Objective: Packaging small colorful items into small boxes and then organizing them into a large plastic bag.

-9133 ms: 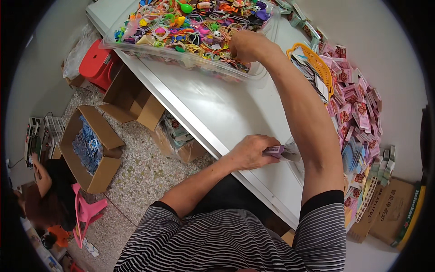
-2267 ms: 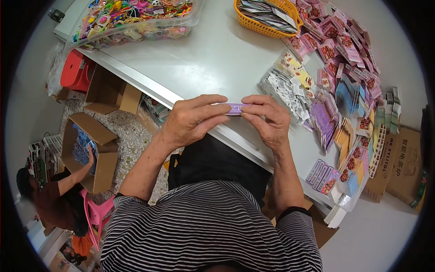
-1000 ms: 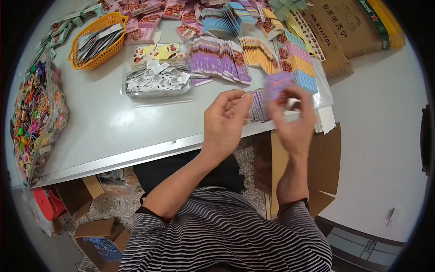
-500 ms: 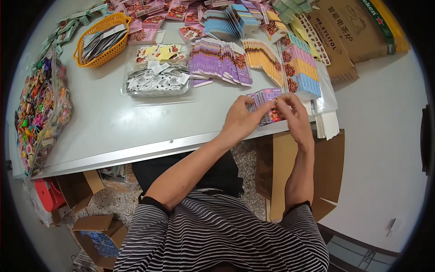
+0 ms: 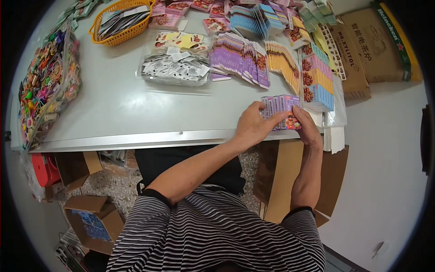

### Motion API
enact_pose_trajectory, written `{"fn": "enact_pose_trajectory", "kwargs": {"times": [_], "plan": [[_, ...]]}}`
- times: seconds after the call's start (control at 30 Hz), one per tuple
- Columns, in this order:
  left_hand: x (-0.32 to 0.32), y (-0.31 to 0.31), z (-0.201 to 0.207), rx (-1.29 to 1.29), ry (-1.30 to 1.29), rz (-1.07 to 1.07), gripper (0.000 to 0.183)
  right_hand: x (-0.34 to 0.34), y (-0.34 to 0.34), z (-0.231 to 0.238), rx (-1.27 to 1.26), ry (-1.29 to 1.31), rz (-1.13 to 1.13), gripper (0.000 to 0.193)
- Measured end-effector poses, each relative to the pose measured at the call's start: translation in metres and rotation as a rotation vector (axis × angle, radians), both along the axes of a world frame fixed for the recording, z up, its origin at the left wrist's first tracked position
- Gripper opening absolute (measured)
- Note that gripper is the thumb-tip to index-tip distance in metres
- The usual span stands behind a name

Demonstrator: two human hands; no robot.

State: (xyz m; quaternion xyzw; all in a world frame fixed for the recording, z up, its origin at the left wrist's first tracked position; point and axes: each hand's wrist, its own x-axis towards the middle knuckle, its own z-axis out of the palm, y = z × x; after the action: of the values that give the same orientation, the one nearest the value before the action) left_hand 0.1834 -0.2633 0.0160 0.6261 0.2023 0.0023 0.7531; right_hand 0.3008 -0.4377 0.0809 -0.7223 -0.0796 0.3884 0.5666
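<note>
A short row of small purple boxes stands upright near the table's front edge, with pictured fronts facing right. My left hand wraps the row's left end, thumb lying along the near side. At the other end my right hand is closed against the rightmost box, its thumb on the pictured front and its other fingers mostly hidden. Just behind the boxes lie a fanned row of flat purple cartons and one of yellow cartons. To the right rises a stack of blue, yellow, pink and green boxes.
A clear tray of small white packets sits mid-table. Behind it is a yellow basket of flat packets. A clear bag of colourful trinkets lies at the left. Cardboard boxes stand below the front edge; larger cartons are at back right.
My right hand has shifted from above the boxes' front to grip their right end. My left hand keeps its hold. The whole view has shifted, with the table's things now further right.
</note>
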Motion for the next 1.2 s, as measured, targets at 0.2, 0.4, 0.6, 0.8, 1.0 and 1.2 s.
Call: {"fn": "enact_pose_trajectory", "kwargs": {"times": [0.2,0.4,0.6,0.8,1.0,1.2], "plan": [[-0.013,0.0,0.005,-0.082,-0.074,0.1,0.12,0.006,-0.003,-0.004,-0.048,0.002,-0.003,0.039],[-0.019,0.019,0.024,-0.241,-0.132,-0.044,0.12,0.009,-0.003,-0.008,-0.054,0.034,-0.032,0.038],[-0.018,0.016,0.01,-0.11,-0.222,-0.068,0.094,0.016,-0.007,-0.02,0.024,0.04,0.01,0.036],[-0.002,0.011,0.0,0.162,-0.387,0.02,0.067,0.014,0.009,-0.014,0.042,-0.005,-0.064,0.043],[-0.044,0.033,-0.011,0.275,-0.376,-0.028,0.058,0.021,0.001,0.011,-0.123,-0.203,-0.227,0.06],[-0.112,0.119,-0.001,0.229,-0.245,0.225,0.027,0.018,0.041,0.074,-0.235,-0.776,-0.135,0.044]]}}
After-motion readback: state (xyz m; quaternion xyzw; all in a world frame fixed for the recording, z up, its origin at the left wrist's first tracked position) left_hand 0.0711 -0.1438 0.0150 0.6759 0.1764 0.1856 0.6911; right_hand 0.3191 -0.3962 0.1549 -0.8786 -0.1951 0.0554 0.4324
